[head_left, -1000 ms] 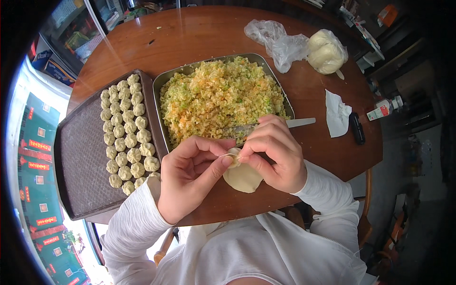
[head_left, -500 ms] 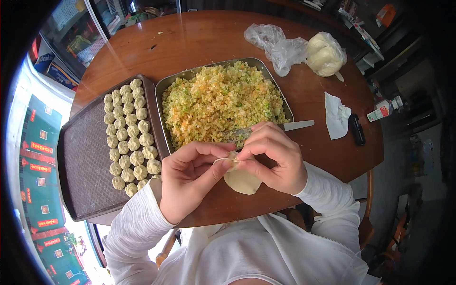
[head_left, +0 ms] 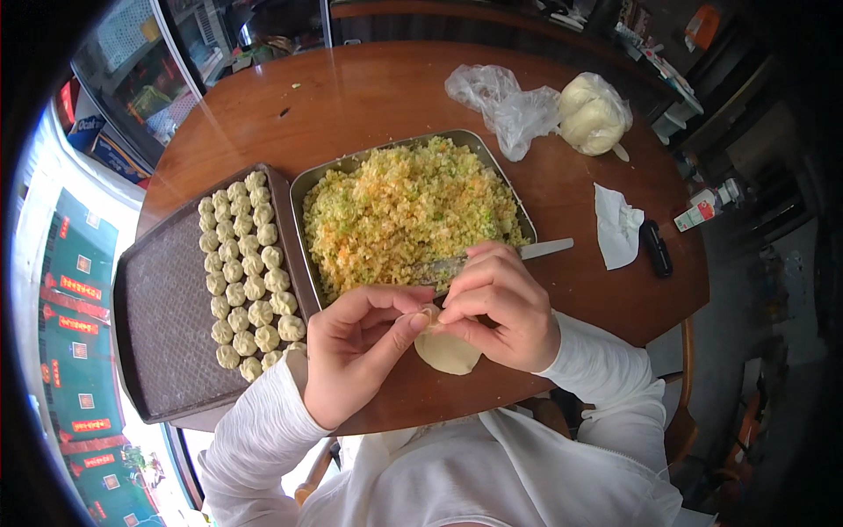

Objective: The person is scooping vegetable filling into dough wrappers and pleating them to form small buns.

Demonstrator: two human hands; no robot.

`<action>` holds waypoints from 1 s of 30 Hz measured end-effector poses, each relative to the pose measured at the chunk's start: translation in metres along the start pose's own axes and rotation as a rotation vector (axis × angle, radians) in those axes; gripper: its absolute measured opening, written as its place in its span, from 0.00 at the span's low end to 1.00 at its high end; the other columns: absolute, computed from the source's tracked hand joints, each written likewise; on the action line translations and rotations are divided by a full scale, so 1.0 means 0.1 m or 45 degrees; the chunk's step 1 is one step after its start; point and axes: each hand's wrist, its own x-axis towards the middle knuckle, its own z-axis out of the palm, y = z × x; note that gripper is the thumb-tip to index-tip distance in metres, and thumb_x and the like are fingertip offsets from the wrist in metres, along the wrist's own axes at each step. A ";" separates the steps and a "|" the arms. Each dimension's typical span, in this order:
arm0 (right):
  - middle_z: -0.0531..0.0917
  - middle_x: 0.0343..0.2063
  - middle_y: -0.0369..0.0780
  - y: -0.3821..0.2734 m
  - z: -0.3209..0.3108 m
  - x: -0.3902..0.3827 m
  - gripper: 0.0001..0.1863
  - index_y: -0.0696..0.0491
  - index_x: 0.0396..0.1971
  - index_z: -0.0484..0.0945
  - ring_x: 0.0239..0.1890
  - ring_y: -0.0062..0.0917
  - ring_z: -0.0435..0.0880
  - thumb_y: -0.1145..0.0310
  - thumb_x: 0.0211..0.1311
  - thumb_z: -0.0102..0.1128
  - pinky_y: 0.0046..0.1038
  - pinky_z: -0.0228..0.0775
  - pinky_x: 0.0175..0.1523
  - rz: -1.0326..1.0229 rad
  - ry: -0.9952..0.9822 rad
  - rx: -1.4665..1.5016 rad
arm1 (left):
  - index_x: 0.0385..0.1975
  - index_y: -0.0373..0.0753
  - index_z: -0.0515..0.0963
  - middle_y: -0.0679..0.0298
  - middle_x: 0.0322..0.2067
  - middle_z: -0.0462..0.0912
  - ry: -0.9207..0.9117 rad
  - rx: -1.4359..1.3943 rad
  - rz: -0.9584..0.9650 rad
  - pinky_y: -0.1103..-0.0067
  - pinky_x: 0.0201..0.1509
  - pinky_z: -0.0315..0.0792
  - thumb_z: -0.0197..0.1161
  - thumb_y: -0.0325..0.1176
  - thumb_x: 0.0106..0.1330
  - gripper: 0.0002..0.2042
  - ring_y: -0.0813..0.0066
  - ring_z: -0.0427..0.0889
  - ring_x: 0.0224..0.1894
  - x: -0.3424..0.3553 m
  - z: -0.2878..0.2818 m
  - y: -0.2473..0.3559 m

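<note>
Above the near edge of the table, my left hand (head_left: pixel 356 347) and my right hand (head_left: pixel 505 307) meet, fingertips closed on a small filled dough bun (head_left: pixel 430 318). Thumbs and forefingers pinch its rim; most of it is hidden by the fingers. Just below lies a flat round dough wrapper (head_left: pixel 448 354); I cannot tell whether it touches the bun. Beyond my hands sits a metal tray (head_left: pixel 305 189) heaped with chopped yellow-green and orange filling (head_left: pixel 404 202). A flat spreading knife (head_left: pixel 546 249) rests in it, its pale end sticking out past my right hand.
To the left, a dark baking tray (head_left: pixel 176 316) holds rows of pleated buns (head_left: pixel 241 255) along its right side. Farther back are a clear plastic bag (head_left: pixel 505 105) and a wrapped lump of dough (head_left: pixel 594 114). A white tissue (head_left: pixel 617 227) and a black object (head_left: pixel 655 249) lie right.
The whole scene sits slightly lower in the picture as the head view shifts. My hands keep pinching the bun, with only slight finger movement.
</note>
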 end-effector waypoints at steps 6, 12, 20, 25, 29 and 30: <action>0.80 0.36 0.34 -0.03 -0.03 0.03 0.17 0.47 0.42 0.84 0.41 0.32 0.78 0.70 0.50 0.74 0.38 0.68 0.55 0.070 0.011 -0.018 | 0.49 0.27 0.76 0.56 0.51 0.82 -0.039 -0.042 -0.020 0.79 0.58 0.76 0.59 0.21 0.71 0.09 0.76 0.82 0.52 0.00 -0.02 -0.01; 0.80 0.35 0.34 0.01 -0.04 0.01 0.17 0.47 0.43 0.85 0.40 0.29 0.78 0.70 0.50 0.74 0.38 0.68 0.56 0.026 -0.019 -0.042 | 0.49 0.27 0.76 0.55 0.52 0.82 -0.050 -0.044 -0.035 0.78 0.60 0.75 0.57 0.20 0.72 0.09 0.74 0.81 0.54 0.00 0.00 0.05; 0.80 0.34 0.33 -0.04 -0.02 0.04 0.15 0.48 0.40 0.85 0.39 0.30 0.78 0.71 0.50 0.74 0.38 0.67 0.57 0.085 -0.004 -0.061 | 0.53 0.28 0.72 0.53 0.53 0.81 -0.044 -0.044 -0.027 0.78 0.61 0.75 0.57 0.18 0.70 0.13 0.73 0.80 0.56 0.00 -0.03 0.02; 0.81 0.32 0.34 -0.04 -0.02 0.03 0.11 0.49 0.33 0.86 0.38 0.26 0.80 0.74 0.47 0.76 0.40 0.70 0.57 0.081 -0.014 -0.094 | 0.55 0.29 0.70 0.51 0.54 0.80 -0.054 -0.028 -0.041 0.77 0.62 0.75 0.57 0.16 0.68 0.16 0.71 0.79 0.58 0.02 -0.01 0.04; 0.79 0.34 0.34 0.01 -0.02 0.00 0.10 0.49 0.35 0.83 0.40 0.30 0.78 0.71 0.52 0.73 0.40 0.67 0.57 0.031 -0.030 -0.079 | 0.55 0.29 0.70 0.52 0.55 0.79 -0.046 -0.013 -0.043 0.77 0.61 0.77 0.60 0.13 0.64 0.19 0.71 0.79 0.58 0.02 0.00 0.02; 0.79 0.34 0.34 0.01 -0.03 0.01 0.10 0.49 0.35 0.82 0.40 0.30 0.78 0.71 0.52 0.72 0.40 0.67 0.57 0.022 -0.033 -0.096 | 0.54 0.29 0.70 0.52 0.56 0.79 -0.041 0.003 -0.046 0.77 0.60 0.78 0.61 0.13 0.63 0.20 0.71 0.79 0.58 0.02 0.00 0.01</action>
